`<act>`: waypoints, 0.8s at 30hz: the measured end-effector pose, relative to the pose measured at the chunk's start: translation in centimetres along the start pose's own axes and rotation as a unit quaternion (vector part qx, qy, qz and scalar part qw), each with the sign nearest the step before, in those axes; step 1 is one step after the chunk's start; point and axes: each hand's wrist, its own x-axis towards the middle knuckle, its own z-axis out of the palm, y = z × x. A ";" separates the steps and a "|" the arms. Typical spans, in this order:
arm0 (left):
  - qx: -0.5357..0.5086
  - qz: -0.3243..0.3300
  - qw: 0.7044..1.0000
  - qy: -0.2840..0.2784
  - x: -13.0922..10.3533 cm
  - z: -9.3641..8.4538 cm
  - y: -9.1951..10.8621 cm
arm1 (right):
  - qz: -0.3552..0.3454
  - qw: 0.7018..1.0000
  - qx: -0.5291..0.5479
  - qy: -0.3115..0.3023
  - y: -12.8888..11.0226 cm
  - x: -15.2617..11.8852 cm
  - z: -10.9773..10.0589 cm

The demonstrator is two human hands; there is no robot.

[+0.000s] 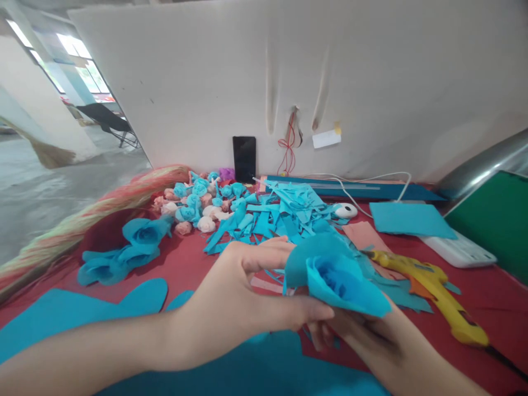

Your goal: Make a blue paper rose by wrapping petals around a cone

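A blue paper flower (336,278) with a rolled centre and wide outer petals is between my two hands above the table. My left hand (247,294) grips its left side, thumb below and fingers behind the outer petal. From underneath, my right hand (373,335) holds the flower's base; the petals hide most of its fingers. Flat blue paper pieces (82,313) with rounded ends lie below my left forearm. To the right of the flower rests a yellow glue gun (429,283) with an orange trigger.
Larger blue paper flowers (144,234) lie left, near a pile of small blue and pink ones (196,203). Blue paper scraps (284,212) heap mid-table. A phone (245,159) leans on the back board. A blue sheet (412,220) covers part of a white device (462,253).
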 end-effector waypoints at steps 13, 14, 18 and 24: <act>-0.028 -0.012 1.000 0.000 -0.1 0.3 0.2 | 0.014 0.999 0.034 0.021 -0.1 0.3 0.4; -0.035 -0.022 0.999 0.001 0.0 0.4 0.2 | 0.021 0.998 0.049 0.026 -0.1 0.4 0.5; -0.022 -0.031 0.999 0.012 0.1 0.4 0.2 | 0.045 0.994 0.101 0.021 -0.7 0.7 0.6; -0.030 -0.036 0.999 -0.001 0.5 0.0 -0.3 | 0.034 0.992 0.108 0.062 -1.9 1.4 0.8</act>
